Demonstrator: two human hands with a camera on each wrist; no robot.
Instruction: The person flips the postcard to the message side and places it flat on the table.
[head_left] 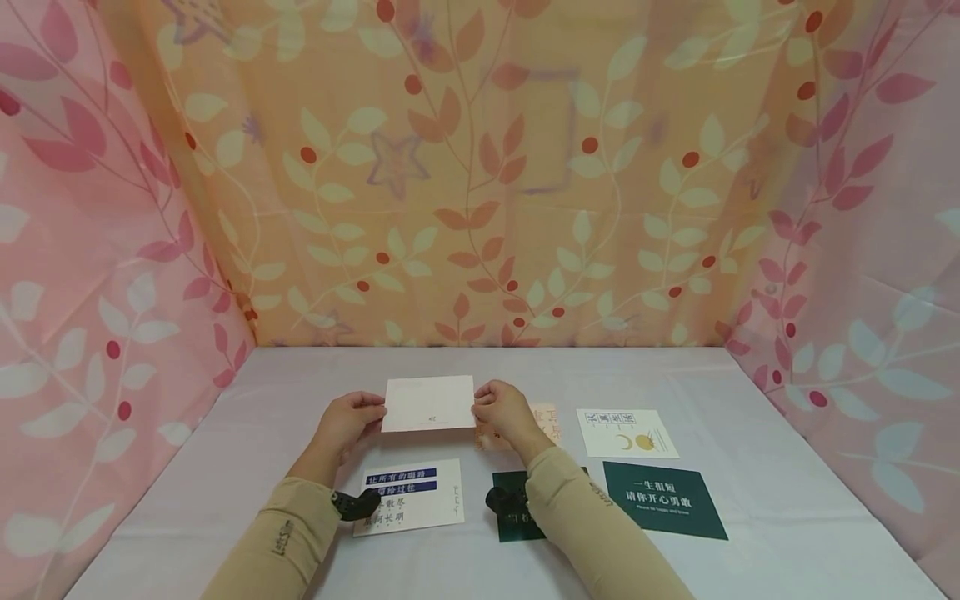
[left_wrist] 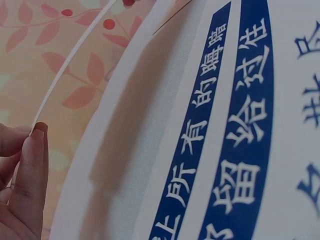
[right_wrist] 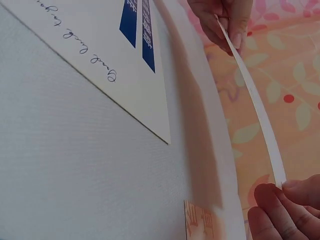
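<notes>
A plain white card (head_left: 428,403) is held up off the table between both hands, a small mark near its lower edge. My left hand (head_left: 350,423) pinches its left edge between thumb and fingers. At the opposite edge my right hand (head_left: 507,414) pinches it the same way. Both wrist views show the card edge-on, as a thin strip (right_wrist: 260,120). Beneath and nearer lies a white card with blue bands (head_left: 412,497), printed with Chinese characters, partly covered by the left wrist's camera. An orange-patterned card (head_left: 547,422) lies partly hidden behind the right hand.
A dark green card (head_left: 517,527) lies mostly under the right forearm. Farther right are a white card with a gold moon design (head_left: 630,433) and another green card (head_left: 666,500). All rest on a white-covered table (head_left: 780,467), enclosed by leaf-patterned curtains (head_left: 480,183).
</notes>
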